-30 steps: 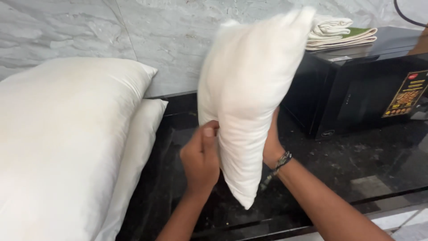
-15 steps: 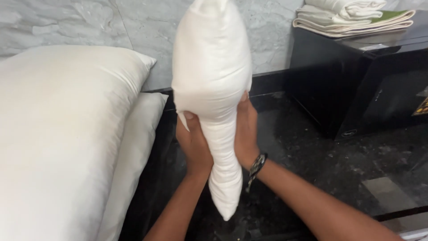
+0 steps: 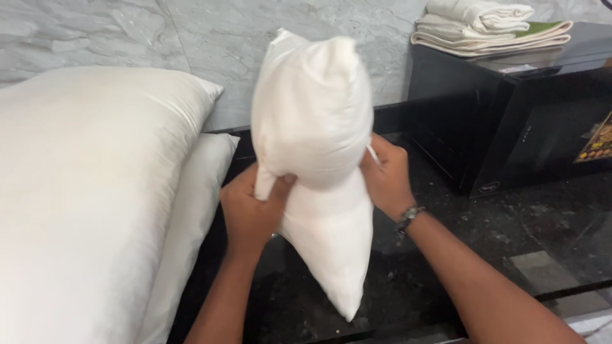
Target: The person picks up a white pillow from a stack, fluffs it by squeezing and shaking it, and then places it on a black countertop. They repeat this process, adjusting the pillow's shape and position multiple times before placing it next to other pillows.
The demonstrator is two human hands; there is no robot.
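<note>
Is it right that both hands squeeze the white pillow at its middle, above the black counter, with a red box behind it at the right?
Not quite. In the head view the box is black, not red. The rest holds: the left hand and right hand squeeze the pillow at its middle, above the black counter.

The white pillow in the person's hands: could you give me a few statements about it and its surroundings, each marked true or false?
1. Both hands grip the white pillow around its middle. True: the left hand and the right hand squeeze it from either side.
2. The pillow lies flat on the counter. False: it is held upright, one corner pointing down at the black counter.
3. Folded towels sit on top of the black appliance. True.
4. The person's wrists are both bare. False: a wristband is on the right wrist.
5. Two more pillows rest at the left. True.
</note>
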